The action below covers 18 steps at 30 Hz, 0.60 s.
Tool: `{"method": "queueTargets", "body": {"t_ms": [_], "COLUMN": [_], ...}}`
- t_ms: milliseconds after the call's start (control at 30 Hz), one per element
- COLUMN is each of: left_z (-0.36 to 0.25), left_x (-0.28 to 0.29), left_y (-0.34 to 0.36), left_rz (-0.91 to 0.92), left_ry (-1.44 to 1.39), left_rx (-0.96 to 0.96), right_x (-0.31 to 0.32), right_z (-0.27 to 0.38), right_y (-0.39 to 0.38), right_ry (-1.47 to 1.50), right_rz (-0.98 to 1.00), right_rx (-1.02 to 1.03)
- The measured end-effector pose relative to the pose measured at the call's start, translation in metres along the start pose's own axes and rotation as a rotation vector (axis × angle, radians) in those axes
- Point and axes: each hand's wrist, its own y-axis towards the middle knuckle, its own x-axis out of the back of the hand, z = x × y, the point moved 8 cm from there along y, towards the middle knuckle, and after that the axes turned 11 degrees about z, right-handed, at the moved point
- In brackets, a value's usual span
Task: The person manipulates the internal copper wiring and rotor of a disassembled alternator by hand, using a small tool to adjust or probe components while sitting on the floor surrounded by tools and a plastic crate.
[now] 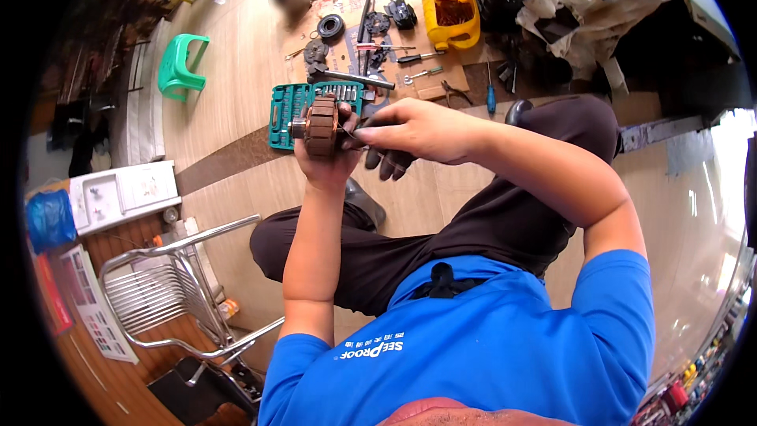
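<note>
The left hand (325,166) holds a motor core (321,128) over the green tool case (279,139); the right hand's (418,132) fingers are narrow beside it, whether gripping anything I cannot tell. Close handwork seems the step, calling next for steady support.

Rotor (320,128): rough, dull metal. Stool (173,65): smooth glossy plastic. Chair (158,293): polished metal. Shirt (497,339): matt cloth.
</note>
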Motion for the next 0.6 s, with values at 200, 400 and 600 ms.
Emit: {"method": "queueTargets", "body": {"t_ms": [200, 400, 600], "left_z": [0.019, 0.022, 0.029], "left_x": [0.006, 0.059, 0.030], "left_y": [0.001, -0.029, -0.010], "left_rz": [-0.136, -0.376, -0.361], "left_ry": [-0.034, 0.070, 0.234], "left_rx": [0.079, 0.132, 0.118], "right_x": [0.005, 0.016, 0.021], "right_z": [-0.029, -0.034, -0.045], "right_y": [0.016, 0.015, 0.014], "right_ry": [0.141, 0.164, 0.200], "right_rz": [-0.053, -0.253, -0.272], "right_rx": [0.065, 0.066, 0.093]}}
